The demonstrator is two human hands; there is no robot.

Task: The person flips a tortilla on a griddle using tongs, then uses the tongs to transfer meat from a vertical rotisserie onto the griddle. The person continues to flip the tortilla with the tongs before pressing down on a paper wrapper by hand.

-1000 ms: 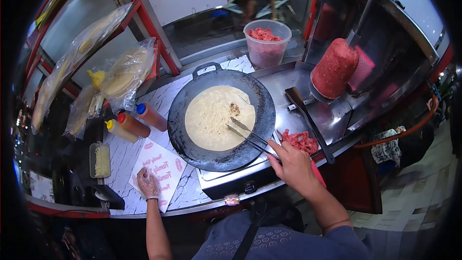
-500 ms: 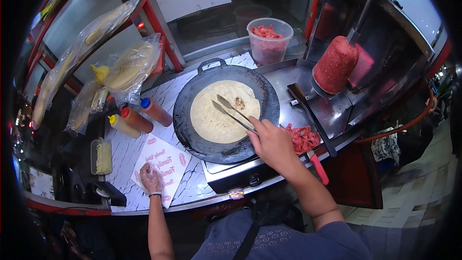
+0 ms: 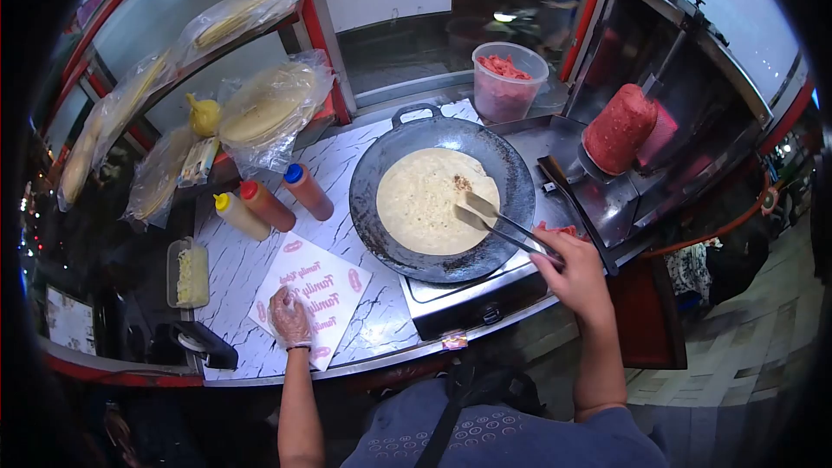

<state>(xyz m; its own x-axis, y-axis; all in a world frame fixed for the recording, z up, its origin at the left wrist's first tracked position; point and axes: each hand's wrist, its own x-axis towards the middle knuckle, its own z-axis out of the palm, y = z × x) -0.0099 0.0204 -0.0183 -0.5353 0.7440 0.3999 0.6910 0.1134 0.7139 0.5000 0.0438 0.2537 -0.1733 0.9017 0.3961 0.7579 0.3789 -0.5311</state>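
Observation:
My right hand (image 3: 574, 270) is closed round metal tongs (image 3: 511, 237). Their flat tips are parted over the right side of a round flatbread (image 3: 425, 199), below a browned spot. The flatbread lies on a black griddle pan (image 3: 373, 234). My left hand (image 3: 291, 319), in a clear plastic glove, rests with curled fingers on a printed paper wrapper (image 3: 345, 296); whatever is under the fingers is hidden. Three squeeze bottles stand behind the wrapper: yellow-capped (image 3: 241, 218), red-capped (image 3: 267, 206) and blue-capped (image 3: 309, 192). Red meat strips (image 3: 563, 230) show partly behind my right hand.
A tub of red strips (image 3: 510, 91) stands behind the pan. At right are a meat cone (image 3: 620, 132) on a spit and a long dark-handled tool (image 3: 576, 208). Bagged flatbreads (image 3: 269, 113) and a box of pale shreds (image 3: 188, 273) are at left.
The tongs' tips have moved right and down across the flatbread, from near its middle towards its right edge. My left hand stays on the wrapper. The view has shifted, moving the counter rightward.

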